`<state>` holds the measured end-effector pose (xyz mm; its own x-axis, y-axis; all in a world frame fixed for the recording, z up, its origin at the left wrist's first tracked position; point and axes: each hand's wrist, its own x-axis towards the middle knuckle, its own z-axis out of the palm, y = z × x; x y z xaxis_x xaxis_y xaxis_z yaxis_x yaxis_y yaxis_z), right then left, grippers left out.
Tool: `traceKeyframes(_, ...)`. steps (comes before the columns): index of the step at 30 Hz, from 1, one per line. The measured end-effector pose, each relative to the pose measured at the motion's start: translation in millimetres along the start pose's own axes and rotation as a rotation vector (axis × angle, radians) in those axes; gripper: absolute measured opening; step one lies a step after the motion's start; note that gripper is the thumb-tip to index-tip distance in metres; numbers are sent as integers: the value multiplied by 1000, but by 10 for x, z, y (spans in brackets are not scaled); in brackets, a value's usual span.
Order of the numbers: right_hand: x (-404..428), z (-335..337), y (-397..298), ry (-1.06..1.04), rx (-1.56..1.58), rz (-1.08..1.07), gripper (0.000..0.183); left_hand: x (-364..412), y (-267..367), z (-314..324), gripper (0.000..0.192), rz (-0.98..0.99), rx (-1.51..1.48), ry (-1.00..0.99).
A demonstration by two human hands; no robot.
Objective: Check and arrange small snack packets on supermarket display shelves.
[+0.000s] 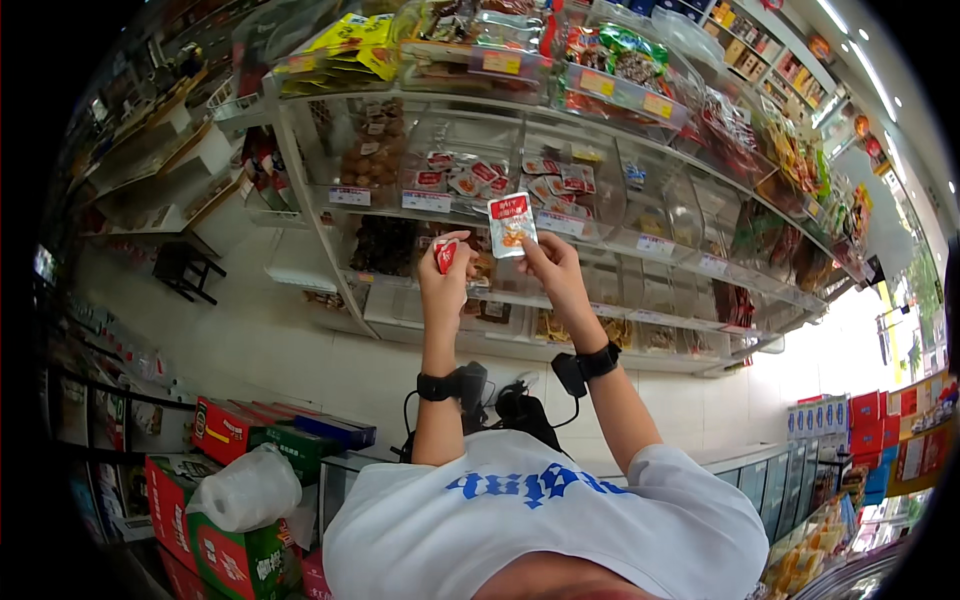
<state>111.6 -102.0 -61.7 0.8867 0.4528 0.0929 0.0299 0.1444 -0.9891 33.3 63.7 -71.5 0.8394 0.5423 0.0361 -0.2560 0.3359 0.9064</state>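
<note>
My right hand (553,262) pinches the lower corner of a small red and white foil snack packet (512,223) and holds it upright, its printed front in view. To its left, my left hand (444,271) is closed around red and white packets (445,256); how many it holds cannot be told. Behind both hands, clear plastic bins on a shelf hold similar small packets, in one bin (476,178) and in the bin beside it (559,184). A bin of brown round snacks (373,150) stands further left. Price tags (426,201) line the shelf edge.
Yellow bags (349,49) and other packaged snacks fill the top shelf. A black stool (189,271) stands at the left. Beverage cartons (225,559) with a roll of plastic bags (251,491) are at lower left. Glass display cases (772,480) stand at lower right.
</note>
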Motion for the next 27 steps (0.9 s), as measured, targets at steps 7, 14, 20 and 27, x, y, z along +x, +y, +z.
traceKeyframes(7, 1115, 563, -25, -189, 159, 126, 68, -7, 234, -334, 35, -11, -319, 67)
traceKeyframes(14, 181, 582, 142, -395, 47, 294, 54, -66, 218, -277, 34, 16, -245, -1)
traceKeyframes(20, -332, 261, -149, -188, -337, -64, 28, -236, 141, 119, 31, -95, -206, -210)
traceKeyframes(27, -700, 141, -449, -46, -229, -7, 26, -299, 231, 239, 26, 22, 61, -187)
